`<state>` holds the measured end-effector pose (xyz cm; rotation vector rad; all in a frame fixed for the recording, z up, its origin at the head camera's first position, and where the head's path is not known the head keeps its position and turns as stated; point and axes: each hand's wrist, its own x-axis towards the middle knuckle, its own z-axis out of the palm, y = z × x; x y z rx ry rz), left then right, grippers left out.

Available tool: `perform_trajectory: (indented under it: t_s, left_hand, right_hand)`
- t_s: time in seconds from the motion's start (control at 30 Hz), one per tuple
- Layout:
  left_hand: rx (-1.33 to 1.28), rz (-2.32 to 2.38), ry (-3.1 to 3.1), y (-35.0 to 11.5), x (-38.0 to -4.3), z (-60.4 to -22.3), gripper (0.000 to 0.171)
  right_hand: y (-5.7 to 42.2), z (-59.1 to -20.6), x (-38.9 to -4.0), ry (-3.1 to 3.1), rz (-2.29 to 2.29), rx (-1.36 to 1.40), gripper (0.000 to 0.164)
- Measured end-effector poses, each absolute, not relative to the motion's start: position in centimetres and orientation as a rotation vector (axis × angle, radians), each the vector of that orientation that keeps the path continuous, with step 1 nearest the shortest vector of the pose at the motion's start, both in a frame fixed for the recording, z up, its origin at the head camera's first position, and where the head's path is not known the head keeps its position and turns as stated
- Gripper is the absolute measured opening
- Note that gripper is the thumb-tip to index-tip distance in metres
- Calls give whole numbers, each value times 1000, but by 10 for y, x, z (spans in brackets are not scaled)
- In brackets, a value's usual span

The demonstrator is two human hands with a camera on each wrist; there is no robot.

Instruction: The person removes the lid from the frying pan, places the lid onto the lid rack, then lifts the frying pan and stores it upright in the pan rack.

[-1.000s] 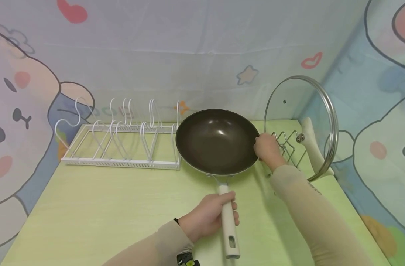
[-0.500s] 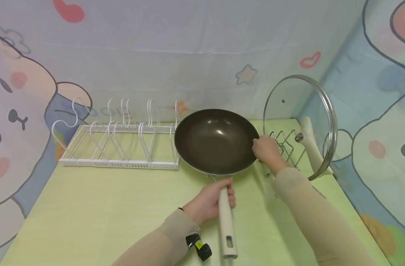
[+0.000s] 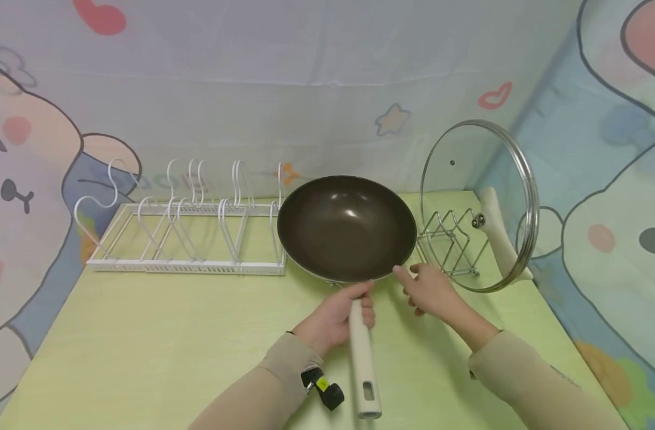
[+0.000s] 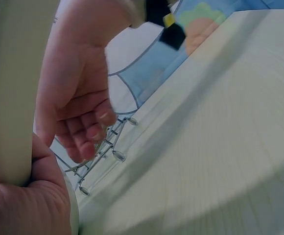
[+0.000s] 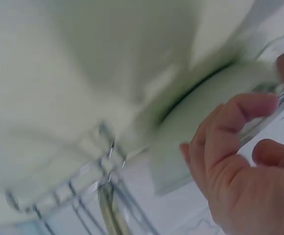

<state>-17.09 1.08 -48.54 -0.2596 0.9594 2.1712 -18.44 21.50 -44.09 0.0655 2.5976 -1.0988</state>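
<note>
A dark brown frying pan [image 3: 346, 227] stands at the middle of the table with its cream handle [image 3: 363, 370] toward me. My left hand [image 3: 338, 316] grips that handle close to the pan body; the left wrist view shows the thumb of the left hand [image 4: 24, 205] wrapped against it. By the pan's lower right rim is my right hand [image 3: 431, 292], fingers loosely bent and holding nothing. In the right wrist view the right hand [image 5: 249, 166] lies beside the pan's pale outer side [image 5: 210, 112]; whether a fingertip touches the rim I cannot tell.
A white rack [image 3: 193, 267] with upright loops stands left of the pan. To the right, a glass lid [image 3: 530, 203] with a cream handle [image 3: 498, 230] stands upright in a small metal wire rack [image 3: 453, 239]. Printed cloth [image 3: 327, 107] walls the table's back and sides.
My right hand has let go of the pan's right rim and moved down toward me. My left hand has slid up the handle toward the pan. The pan has barely moved.
</note>
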Motion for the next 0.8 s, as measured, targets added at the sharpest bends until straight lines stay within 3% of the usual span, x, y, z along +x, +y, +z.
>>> perform_trajectory:
  t_s: [0.1,0.3,0.43,0.8]
  left_hand:
    - [-266,2169,948,10,-171,-485,32]
    - [-269,2176,946,7,-171,-483,31]
    - [-267,2177,928,6,-172,-482,26]
    - [-238,2110,927,10,-170,-482,34]
  right_hand:
    - [209,-451,-157,2369,-1323,92,71]
    - [191,-463,-116,1870,-1583,86,84]
    - [176,-464,-99,1631,-1713,44,81]
    - [149,-464,-81,1194,-2002,153,50]
